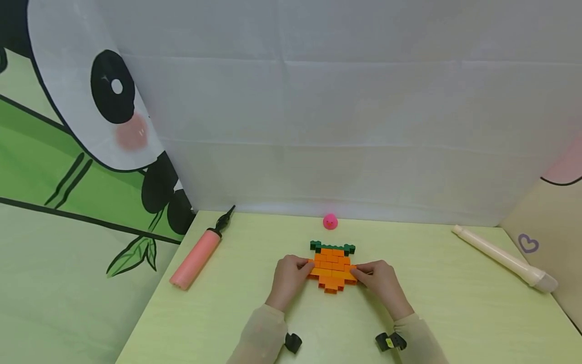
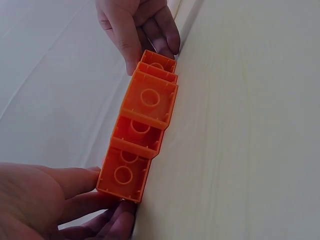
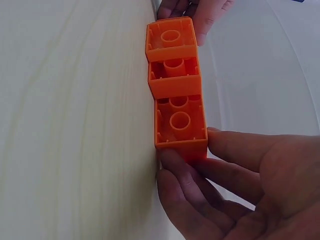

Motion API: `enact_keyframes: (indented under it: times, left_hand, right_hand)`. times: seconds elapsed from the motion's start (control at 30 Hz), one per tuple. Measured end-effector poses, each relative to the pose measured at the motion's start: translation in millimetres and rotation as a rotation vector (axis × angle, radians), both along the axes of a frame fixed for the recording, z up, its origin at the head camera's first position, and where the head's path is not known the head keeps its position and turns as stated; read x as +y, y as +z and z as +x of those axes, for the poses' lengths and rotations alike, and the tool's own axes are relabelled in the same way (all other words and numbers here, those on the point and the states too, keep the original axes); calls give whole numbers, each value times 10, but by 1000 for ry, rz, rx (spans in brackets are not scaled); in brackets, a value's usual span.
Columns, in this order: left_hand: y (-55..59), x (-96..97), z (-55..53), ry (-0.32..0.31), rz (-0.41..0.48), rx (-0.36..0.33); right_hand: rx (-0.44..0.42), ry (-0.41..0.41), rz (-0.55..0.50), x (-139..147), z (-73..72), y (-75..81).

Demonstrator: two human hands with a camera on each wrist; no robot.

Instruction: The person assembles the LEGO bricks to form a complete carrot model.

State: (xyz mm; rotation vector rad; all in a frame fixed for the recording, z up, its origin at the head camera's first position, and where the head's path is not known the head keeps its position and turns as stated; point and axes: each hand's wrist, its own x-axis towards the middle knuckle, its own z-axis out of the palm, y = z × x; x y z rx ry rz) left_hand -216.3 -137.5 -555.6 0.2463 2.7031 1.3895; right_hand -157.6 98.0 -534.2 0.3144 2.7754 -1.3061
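Between the two hands is a carrot-shaped model of orange building blocks (image 1: 332, 268) with a green block top (image 1: 334, 247). It lies at or just above the table, its narrow end toward the person. My left hand (image 1: 290, 280) pinches its left side between thumb and fingers. On the opposite side my right hand (image 1: 381, 284) pinches the right edge the same way. Both wrist views show the hollow undersides of the orange blocks (image 2: 150, 97), stepped in rows, with thumbs on one face and fingers on the other.
A pink balloon pump (image 1: 196, 259) with a black nozzle lies at the table's left. Behind the model sits a small pink ball-like toy (image 1: 330, 221). A cream-coloured tube (image 1: 502, 257) with a translucent end lies at the right. White cloth (image 1: 345, 116) hangs behind the table (image 1: 473, 298).
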Motion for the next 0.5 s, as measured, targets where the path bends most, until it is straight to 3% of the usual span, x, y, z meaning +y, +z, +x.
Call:
enact_keyframes:
  times: [0.3,0.5]
  left_hand:
    - [-34,-60,-27,-22,2,-4]
    - [-43,-179,-53,-98,26,-26]
  right_hand:
    - [24,29,17,-9,-7,-7]
    - [2,55,-3,112,21,92]
